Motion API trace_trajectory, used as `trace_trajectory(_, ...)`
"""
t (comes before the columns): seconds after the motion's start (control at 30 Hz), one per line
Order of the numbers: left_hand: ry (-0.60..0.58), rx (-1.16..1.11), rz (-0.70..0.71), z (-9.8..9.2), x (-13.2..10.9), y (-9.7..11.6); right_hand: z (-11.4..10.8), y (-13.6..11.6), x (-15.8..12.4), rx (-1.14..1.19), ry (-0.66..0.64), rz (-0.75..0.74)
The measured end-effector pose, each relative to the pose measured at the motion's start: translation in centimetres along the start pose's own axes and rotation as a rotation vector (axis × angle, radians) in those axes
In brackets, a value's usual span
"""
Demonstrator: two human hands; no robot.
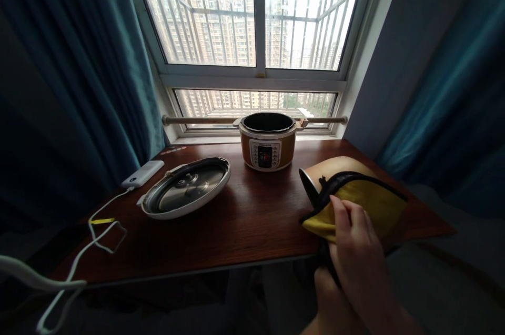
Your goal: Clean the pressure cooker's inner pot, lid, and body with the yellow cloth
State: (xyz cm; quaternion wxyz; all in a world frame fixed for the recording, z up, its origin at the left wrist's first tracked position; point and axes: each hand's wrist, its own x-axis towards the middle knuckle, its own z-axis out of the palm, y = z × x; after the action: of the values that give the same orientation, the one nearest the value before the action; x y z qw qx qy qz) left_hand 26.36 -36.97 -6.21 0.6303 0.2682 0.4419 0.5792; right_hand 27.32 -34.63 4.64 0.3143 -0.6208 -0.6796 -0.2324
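Observation:
At the lower right, my right hand (357,237) pinches the edge of a yellow cloth with black trim (366,201); it may be an apron, but I cannot tell. My left hand (329,295) is just below, closed around a dark strap or fold of the same cloth, its fingers partly hidden. Behind the cloth, a tan inner pot (347,163) lies on its side with its mouth to the left, partly covered from view. A brown and white electric pressure cooker (268,143) stands uncovered near the window. Its lid (185,188) lies upside down to the left.
A white power bank (144,173) with a white cable (81,256) lies at the left of the wooden table (252,219). The cable hangs over the front edge. Blue curtains (130,88) flank the window, and a wooden rod (203,120) spans the sill behind the cooker.

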Motion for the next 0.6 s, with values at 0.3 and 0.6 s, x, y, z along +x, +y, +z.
trace_trajectory(0.3, -0.050, 0.339, 0.351, -3.6, 0.8, 2.4, 0.2, 9.2, 2.3, 0.025, 0.121, 0.379)
trace_trajectory(0.6, -0.174, 0.172, 0.118, -10.8, 2.8, 4.7, -1.9, 9.1, 3.7, 0.772, 0.037, 0.985)
